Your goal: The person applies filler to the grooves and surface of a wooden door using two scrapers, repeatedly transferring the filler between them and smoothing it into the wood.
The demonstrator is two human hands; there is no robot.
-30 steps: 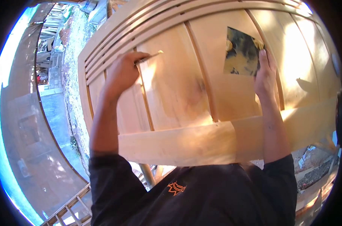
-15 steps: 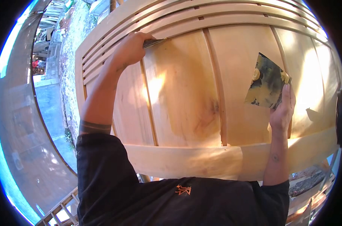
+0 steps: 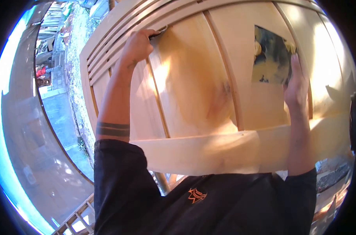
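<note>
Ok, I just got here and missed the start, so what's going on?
A person is working at a large wooden piece. The left hand holds a thin tool at the top of a panel, near the slats. The right hand holds a dark, four-sided plate smeared with yellowish material. The panel shows a yellowish-brown patch.

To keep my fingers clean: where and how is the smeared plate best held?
Hold the plate probably by its right edge, coming from the right as the right hand does; the flat face is smeared, and a yellowish lump sits at the left.
</note>
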